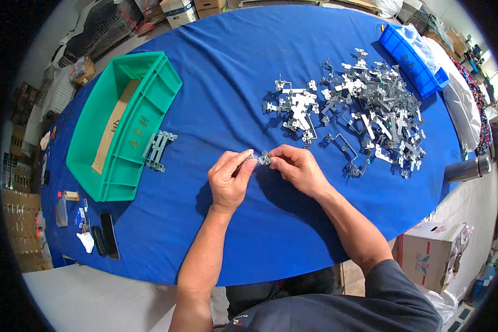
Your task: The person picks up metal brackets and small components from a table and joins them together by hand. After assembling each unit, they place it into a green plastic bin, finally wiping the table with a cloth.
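Observation:
Over the middle of the blue cloth, my left hand [230,178] and my right hand [301,170] meet with their fingertips close together. Between them is a small silvery metal bracket [264,159], pinched by thumb and forefinger on both sides. Part of it is covered by my fingers, so its full shape is hidden. To the right lies a large heap of similar metal brackets [379,99], with a smaller cluster of brackets [299,110] beside it. Several brackets [159,149] lie side by side against the green bin, left of my hands.
A green plastic bin [108,185] with cardboard inside stands on the left. At the far right is a blue crate [409,66] holding clear plastic. A metal flask [467,169] lies near the right edge. A phone [110,236] and a black case [98,240] lie front left.

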A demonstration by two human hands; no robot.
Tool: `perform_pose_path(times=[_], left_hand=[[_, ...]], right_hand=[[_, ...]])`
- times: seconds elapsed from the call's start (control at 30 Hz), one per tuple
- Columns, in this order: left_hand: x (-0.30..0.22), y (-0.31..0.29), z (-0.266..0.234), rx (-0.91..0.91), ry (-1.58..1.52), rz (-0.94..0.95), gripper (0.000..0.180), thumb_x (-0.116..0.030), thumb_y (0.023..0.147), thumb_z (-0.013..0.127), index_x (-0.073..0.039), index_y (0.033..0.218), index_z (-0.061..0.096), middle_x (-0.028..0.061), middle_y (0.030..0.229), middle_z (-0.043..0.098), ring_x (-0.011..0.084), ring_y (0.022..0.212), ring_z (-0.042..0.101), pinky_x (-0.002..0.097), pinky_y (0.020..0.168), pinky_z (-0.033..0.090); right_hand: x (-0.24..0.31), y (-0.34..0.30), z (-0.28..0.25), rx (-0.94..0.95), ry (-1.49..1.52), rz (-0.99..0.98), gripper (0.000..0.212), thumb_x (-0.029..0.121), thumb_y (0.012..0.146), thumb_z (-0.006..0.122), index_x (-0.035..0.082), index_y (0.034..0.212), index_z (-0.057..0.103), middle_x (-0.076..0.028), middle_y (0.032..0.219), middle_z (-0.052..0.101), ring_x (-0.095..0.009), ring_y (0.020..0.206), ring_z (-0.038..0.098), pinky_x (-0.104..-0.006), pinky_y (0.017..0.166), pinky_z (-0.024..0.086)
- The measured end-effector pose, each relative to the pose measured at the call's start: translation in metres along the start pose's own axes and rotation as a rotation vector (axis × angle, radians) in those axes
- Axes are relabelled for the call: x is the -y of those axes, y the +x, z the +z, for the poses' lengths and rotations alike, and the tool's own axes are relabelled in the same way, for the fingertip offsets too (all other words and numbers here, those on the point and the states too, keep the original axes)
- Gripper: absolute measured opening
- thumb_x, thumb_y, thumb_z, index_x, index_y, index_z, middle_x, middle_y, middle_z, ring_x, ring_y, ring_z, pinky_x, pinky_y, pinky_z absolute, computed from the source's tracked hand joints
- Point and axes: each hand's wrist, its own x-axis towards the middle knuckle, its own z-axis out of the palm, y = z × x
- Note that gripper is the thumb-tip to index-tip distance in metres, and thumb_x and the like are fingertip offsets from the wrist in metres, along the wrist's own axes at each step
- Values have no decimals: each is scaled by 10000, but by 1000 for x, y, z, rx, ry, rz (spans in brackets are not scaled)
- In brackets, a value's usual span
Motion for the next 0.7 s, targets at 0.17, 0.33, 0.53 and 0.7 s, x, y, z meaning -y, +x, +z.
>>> perform_pose_path(times=[0.17, 0.33, 0.53, 0.7], left_hand=[[-3, 1, -1, 18, -10, -48, 156, -55, 858, 760, 10, 999, 747, 83, 822, 688, 144, 698, 619, 265, 627, 480], [-1, 0, 0, 37, -27, -69, 159, -57, 862, 757, 9, 1006, 747, 82, 831, 690, 145, 710, 622, 264, 641, 483], [1, 1, 0, 5, -10, -22, 161, -73, 868, 760, 1, 1009, 742, 83, 812, 685, 152, 660, 622, 279, 583, 482], [2, 1, 2, 44, -17, 7, 161, -73, 858, 765, -6, 1003, 746, 82, 802, 687, 159, 661, 631, 286, 580, 488]], right_hand=[[0, 0, 2, -55, -61, -82, 172, 143, 986, 624, 0, 1070, 669, 2, 765, 628, -59, 642, 524, -248, 566, 437], [4, -1, 1, -54, -73, -70, 166, 144, 984, 628, 2, 1058, 672, -4, 762, 629, -68, 643, 536, -255, 571, 448], [5, -2, 2, -31, -70, -39, 162, 135, 977, 635, -3, 1055, 669, -13, 758, 628, -74, 644, 543, -259, 577, 461], [8, -3, 2, -23, -109, -48, 154, 130, 985, 625, 0, 1057, 664, -10, 742, 620, -75, 666, 574, -260, 589, 480]])
